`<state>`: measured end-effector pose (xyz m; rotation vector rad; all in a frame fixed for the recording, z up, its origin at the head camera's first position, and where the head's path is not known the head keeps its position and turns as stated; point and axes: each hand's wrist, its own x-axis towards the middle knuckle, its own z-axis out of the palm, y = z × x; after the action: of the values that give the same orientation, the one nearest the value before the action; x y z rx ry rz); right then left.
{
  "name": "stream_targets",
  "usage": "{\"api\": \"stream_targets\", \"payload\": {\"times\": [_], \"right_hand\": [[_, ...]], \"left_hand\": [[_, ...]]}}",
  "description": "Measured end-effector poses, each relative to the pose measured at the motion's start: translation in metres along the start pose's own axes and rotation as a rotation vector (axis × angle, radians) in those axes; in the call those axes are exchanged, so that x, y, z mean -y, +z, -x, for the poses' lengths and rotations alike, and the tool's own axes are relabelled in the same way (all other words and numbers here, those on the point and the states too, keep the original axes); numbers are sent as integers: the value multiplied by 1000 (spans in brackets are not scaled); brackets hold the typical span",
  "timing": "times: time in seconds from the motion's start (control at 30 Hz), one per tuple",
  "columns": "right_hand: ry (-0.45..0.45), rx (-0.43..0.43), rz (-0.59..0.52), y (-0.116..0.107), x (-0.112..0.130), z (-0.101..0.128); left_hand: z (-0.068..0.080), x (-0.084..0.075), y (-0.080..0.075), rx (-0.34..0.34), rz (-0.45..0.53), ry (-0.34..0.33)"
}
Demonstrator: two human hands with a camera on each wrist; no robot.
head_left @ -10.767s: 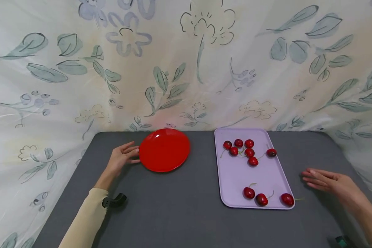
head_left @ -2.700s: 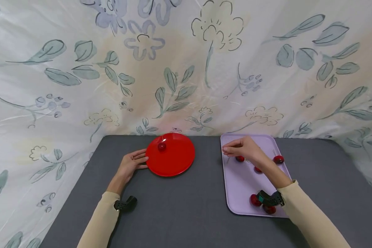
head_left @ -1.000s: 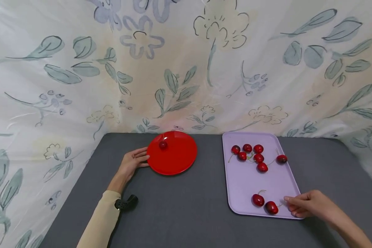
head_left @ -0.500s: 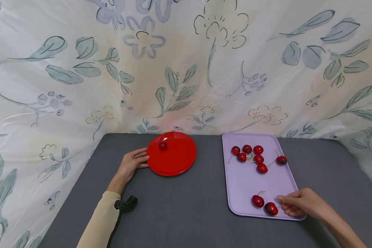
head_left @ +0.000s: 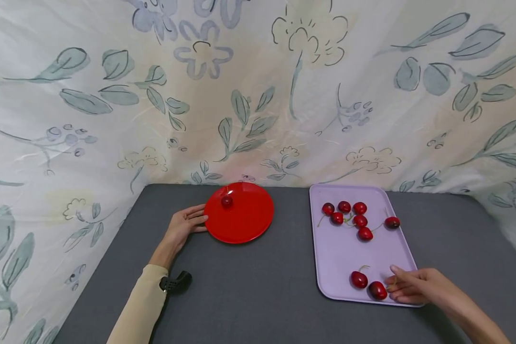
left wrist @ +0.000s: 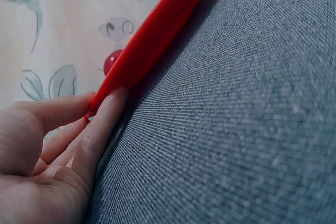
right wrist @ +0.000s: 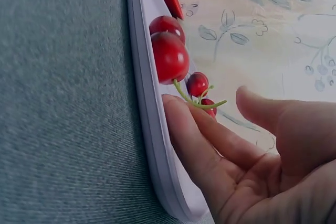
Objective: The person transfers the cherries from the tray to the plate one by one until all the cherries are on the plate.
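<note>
Left hand: the left hand [head_left: 182,228] lies on the grey table [head_left: 249,286] at the left rim of the red plate [head_left: 245,220], fingers straight and together, their tips touching the rim; the left wrist view shows one fingertip [left wrist: 113,103] against the plate's edge.
Red plate: one cherry [head_left: 226,201] lies on it, toward the far side.
Lilac tray: the lilac tray [head_left: 341,251] sits on the table well to the right of the plate.
Far cherries: six cherries [head_left: 360,221] cluster at the tray's far end.
Near cherries: two cherries [head_left: 368,285] lie by the tray's near edge, side by side.
Right hand: the right hand [head_left: 417,285] rests on the tray's near right corner, fingers loosely spread, the stem [right wrist: 197,100] of the nearest cherry [right wrist: 169,57] lying across its fingertips, not pinched.
</note>
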<state>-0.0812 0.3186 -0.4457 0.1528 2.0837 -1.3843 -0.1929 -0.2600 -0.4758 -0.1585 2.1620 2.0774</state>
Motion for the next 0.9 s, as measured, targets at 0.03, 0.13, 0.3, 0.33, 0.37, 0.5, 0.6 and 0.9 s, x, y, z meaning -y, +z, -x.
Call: {"api": "stream_targets", "payload": {"times": [0.03,0.13,0.3,0.33,0.37,0.5,0.6,0.9], "right_hand": [[7,-6,3,0,0,1],[2,-11,17,1,-1,4],[-21,-26,13,0,-4,4],[-23,-39,18,0,-5,4],[-18,-60,25,0,-5,4],[18,-144,88,3,-4,4],[54,-189,115,7,-4,3],[67,-202,112,4,-2,3]], "left_hand": [[0,0,0,1,0,2],[1,0,0,4,2,9],[2,1,-1,5,-1,15],[2,1,-1,5,0,15],[2,1,0,6,0,16],[2,1,0,11,6,20],[2,2,-1,15,11,23],[1,1,0,17,16,30]]}}
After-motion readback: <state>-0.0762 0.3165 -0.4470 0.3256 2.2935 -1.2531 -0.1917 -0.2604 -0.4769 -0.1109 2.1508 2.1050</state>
